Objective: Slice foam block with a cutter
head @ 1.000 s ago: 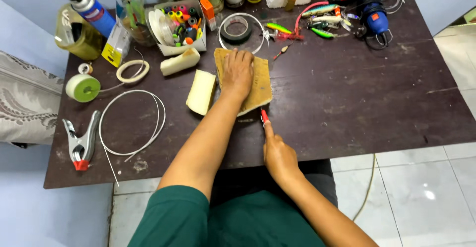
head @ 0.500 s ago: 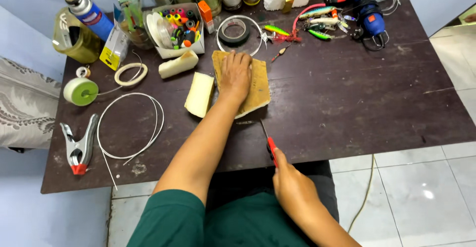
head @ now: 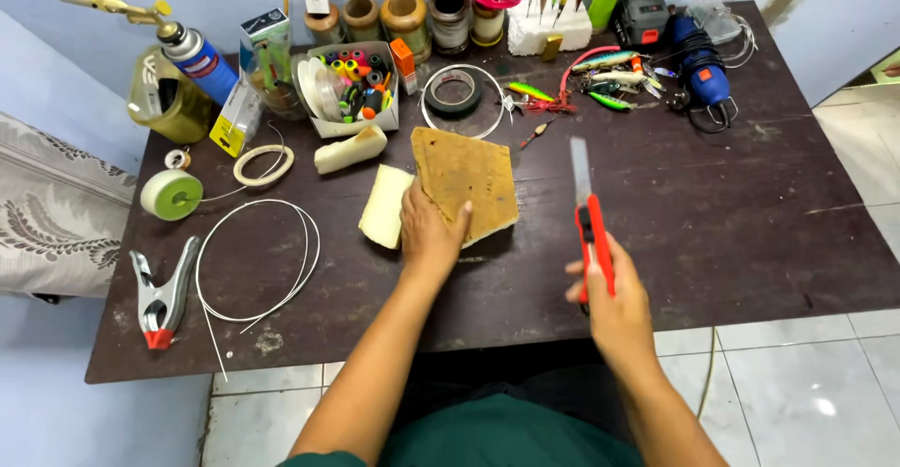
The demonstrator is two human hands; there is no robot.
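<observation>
Your right hand [head: 614, 303] is closed around the red utility knife [head: 591, 233], blade extended and pointing away from you, raised above the table [head: 750, 214]. Half a second ago this hand sat low at the near edge with the knife down; it has since lifted toward the work. Your left hand [head: 428, 233] lies flat and open, gripping nothing, on the near left corner of the tan foam slab [head: 466, 181]; earlier it pressed nearer the middle. A cream foam piece [head: 382, 206] lies just left of the slab.
</observation>
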